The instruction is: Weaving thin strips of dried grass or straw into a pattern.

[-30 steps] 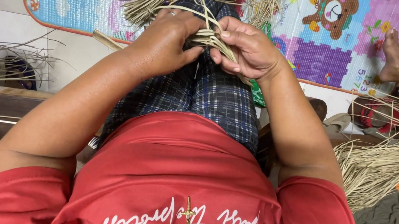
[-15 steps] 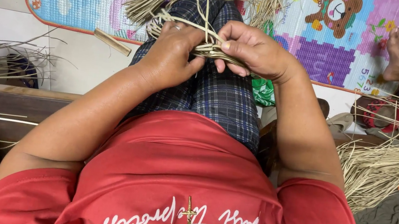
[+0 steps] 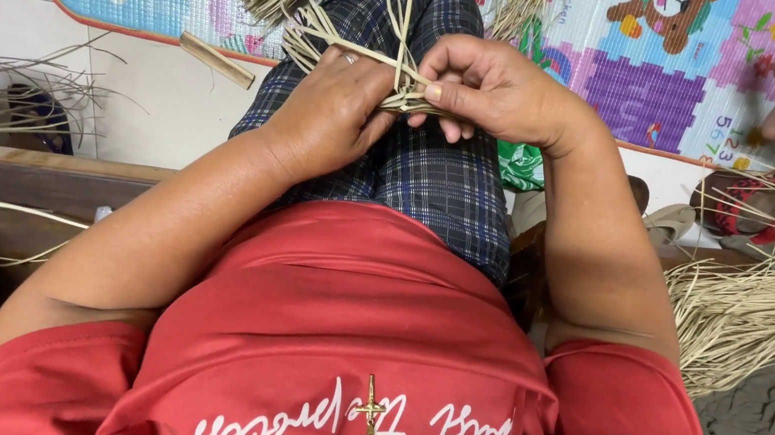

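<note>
A bundle of straw strips [image 3: 396,87] is held over the plaid-clad legs [image 3: 435,169], just below the play mat [image 3: 621,69]. L hand [image 3: 331,114] grip is clamped on the bundle's near end; R hand [image 3: 486,90] fingers are pinched shut on strips beside it. Loose straw [image 3: 758,310] is piled to the R of the legs, w/ a wood stick [image 3: 216,60] lying to their L.

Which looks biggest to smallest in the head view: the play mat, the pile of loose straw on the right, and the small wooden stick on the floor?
1. Play mat, though cut off by the frame.
2. Pile of loose straw, nearer the camera, so its rank against the mat is unsure.
3. Wooden stick, clearly smallest.
</note>
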